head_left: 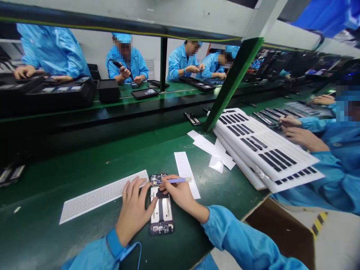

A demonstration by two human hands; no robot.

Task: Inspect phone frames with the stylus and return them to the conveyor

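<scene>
An opened smartphone [162, 215], its circuit boards and pale metal plate exposed, lies lengthwise before me on the green bench. My left hand [135, 208] is open beside it, fingers spread toward a white sheet of small stickers [90, 201] and thumb at the phone's left edge. In my right hand [180, 194] is a slim lilac pen-like tool [177, 180]; its tip points at the phone's upper board, and whether it touches cannot be made out. A second white sticker sheet [184, 165] lies just behind that hand. A blue wrist strap [115, 238] circles my left wrist.
White boards with black strips [264, 150] are stacked at the right, near loose white paper pieces [212, 150]. A green post [234, 84] rises behind them. Another phone body [192, 118] lies farther back. Co-workers in blue sit opposite, and a co-worker's hands [303, 137] are at the right.
</scene>
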